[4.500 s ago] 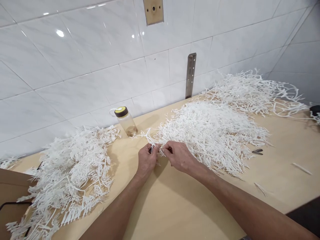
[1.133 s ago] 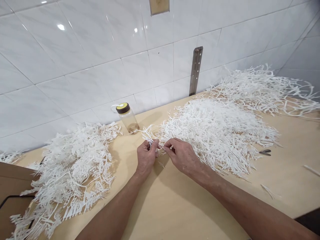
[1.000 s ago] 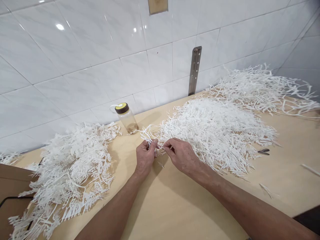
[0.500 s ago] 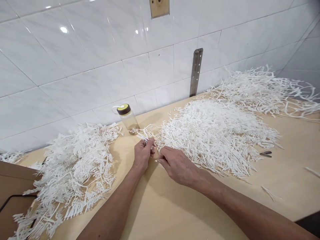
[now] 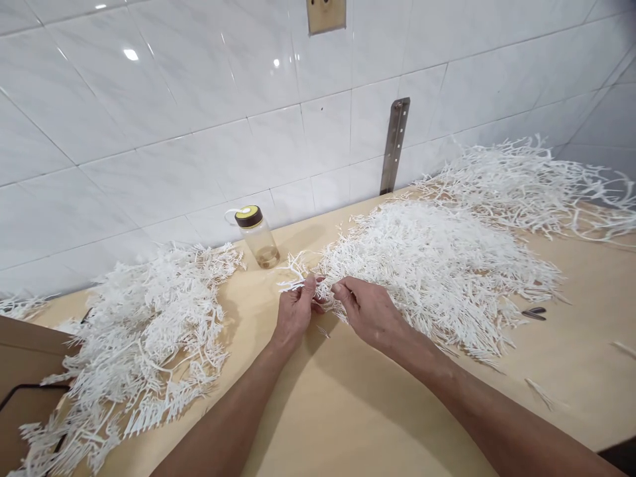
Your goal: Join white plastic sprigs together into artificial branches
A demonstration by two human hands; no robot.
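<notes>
The left hand [image 5: 295,311] is closed, thumb pressed over curled fingers, and has hold of a white branched piece [image 5: 297,265], whose forked tips project beyond the thumb, away from the person. The right hand [image 5: 368,311] is just beside it, fingers curled and thumb close to the forefinger; whether these meet, or pinch a strand, cannot be told. Both hands are above the near-left edge of a broad middle pile [image 5: 422,265] of fine white sprigs, in front of the person and to the right. A small loose fragment [image 5: 322,331] shows just below the hands, on the near side. Beyond the left hand a clear bottle [image 5: 257,235] with a dark and yellow cap stands on the wooden table [image 5: 372,417], a little brownish matter at its base. To the left, well apart from the hands, a left pile [image 5: 154,324] of similar white sprigs spreads toward a brown box [image 5: 30,351] at the picture's edge. To the right of the middle pile lie a small dark tool [image 5: 534,313] and, nearer the person, a loose sprig [image 5: 540,394]. Behind, at right, is a far pile [image 5: 527,185] of longer white strands. A perforated metal bracket [image 5: 396,146] stands against the tiled wall [image 5: 223,152], with a yellowish plate [image 5: 326,14] above.
</notes>
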